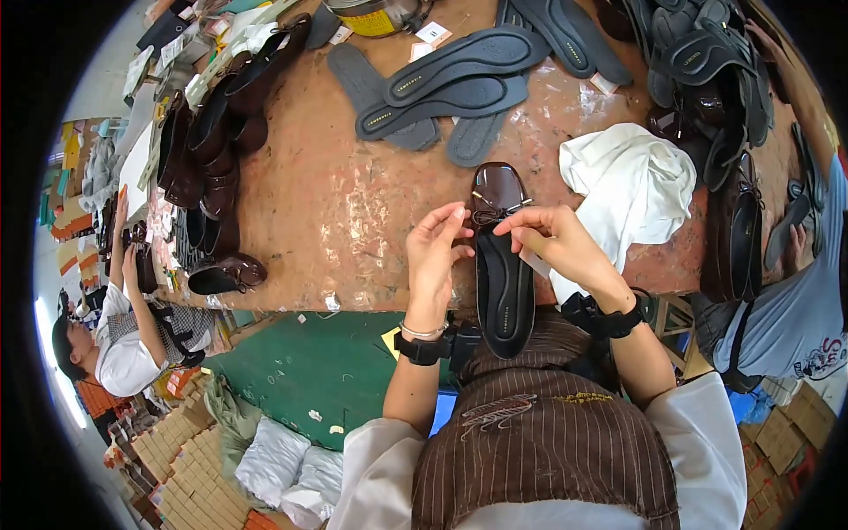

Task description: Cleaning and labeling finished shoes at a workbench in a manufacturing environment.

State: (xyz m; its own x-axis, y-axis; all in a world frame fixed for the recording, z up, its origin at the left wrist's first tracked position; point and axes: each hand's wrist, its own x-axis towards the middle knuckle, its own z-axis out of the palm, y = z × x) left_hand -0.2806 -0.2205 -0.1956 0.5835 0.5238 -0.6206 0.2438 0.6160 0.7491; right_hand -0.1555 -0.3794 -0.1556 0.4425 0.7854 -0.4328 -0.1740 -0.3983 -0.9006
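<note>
Right at the centre of the frame, the left hand [439, 254] curls against the left edge of a dark brown flat shoe [503, 265], fingers bent and fingertips pressing near the shoe's opening. The right hand [555, 240] comes in from the other side, its fingers pinched closed at the top of the dark insole [504, 296] where it meets the bow on the shoe's glossy toe. The shoe points toward the upper part of the frame, heel hanging over the near edge of the worn reddish-brown table [336, 212] and close to the person's striped apron [539, 442]. Both wrists carry black bands.

Just right of the right hand lies a crumpled white cloth [632, 181]. Above the shoe, in the upper middle, loose dark grey insoles [450, 84] lie overlapping; more are heaped in the upper right. Along the left side of the table stands a row of dark brown shoes [212, 150]. At the far left of the frame another person [132, 336] in a white top holds a shoe. At the right edge, a third person in a light blue shirt [795, 309] handles an insole.
</note>
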